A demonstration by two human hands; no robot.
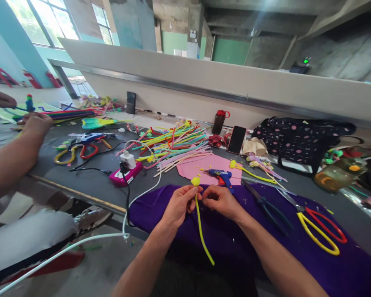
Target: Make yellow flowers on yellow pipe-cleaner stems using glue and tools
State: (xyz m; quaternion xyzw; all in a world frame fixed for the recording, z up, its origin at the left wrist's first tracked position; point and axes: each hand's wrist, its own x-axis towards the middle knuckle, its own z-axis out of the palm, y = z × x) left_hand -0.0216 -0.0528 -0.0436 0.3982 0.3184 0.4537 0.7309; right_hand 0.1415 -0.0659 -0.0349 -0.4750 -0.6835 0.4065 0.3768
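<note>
My left hand (181,203) is closed round a yellow-green pipe cleaner (200,227) just below its coiled yellow tip (195,181). The stem hangs down over the purple cloth (297,255) toward me. My right hand (221,200) pinches the same stem right beside the left hand, fingers pressed together. Both hands hover just above the near part of the purple cloth. A blue glue gun (221,176) lies just beyond my fingers on a pink sheet (204,165).
A heap of coloured pipe cleaners (176,146) lies behind the pink sheet. Dark pliers (267,206) and red-and-yellow scissors (320,227) rest on the cloth at right. A pink power strip (125,174), a phone (236,139), a bottle (219,121) and a dotted bag (299,140) stand further back. Another person's arms (15,148) work at left.
</note>
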